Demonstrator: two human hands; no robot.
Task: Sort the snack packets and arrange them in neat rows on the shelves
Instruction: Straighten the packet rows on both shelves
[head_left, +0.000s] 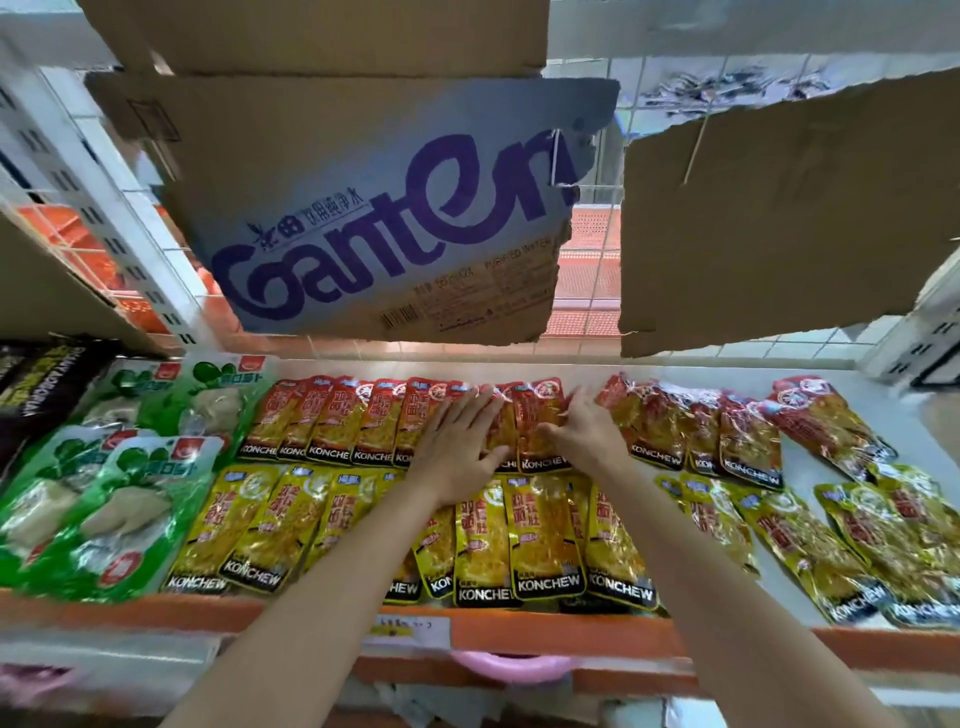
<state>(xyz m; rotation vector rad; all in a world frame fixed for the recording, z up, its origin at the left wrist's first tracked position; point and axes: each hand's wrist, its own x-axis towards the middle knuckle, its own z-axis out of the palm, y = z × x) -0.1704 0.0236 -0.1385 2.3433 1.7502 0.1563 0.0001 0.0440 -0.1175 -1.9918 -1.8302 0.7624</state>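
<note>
A back row of red Konchew snack packets (332, 421) lies on the white shelf (852, 384), with a front row of yellow Konchew packets (545, 540) below it. My left hand (457, 447) lies flat with straight fingers on the red packets in the middle of the row. My right hand (582, 426) grips the right edge of one red packet (540, 421), thumb curled on its front. Red packets (696, 431) and yellow ones (852, 540) at the right lie looser and tilted.
Green packets (119, 478) and dark packets (36, 384) fill the shelf's left part. A torn Ganten cardboard sheet (384, 218) and a plain cardboard piece (789, 218) hang close above. The shelf has an orange front edge (519, 634).
</note>
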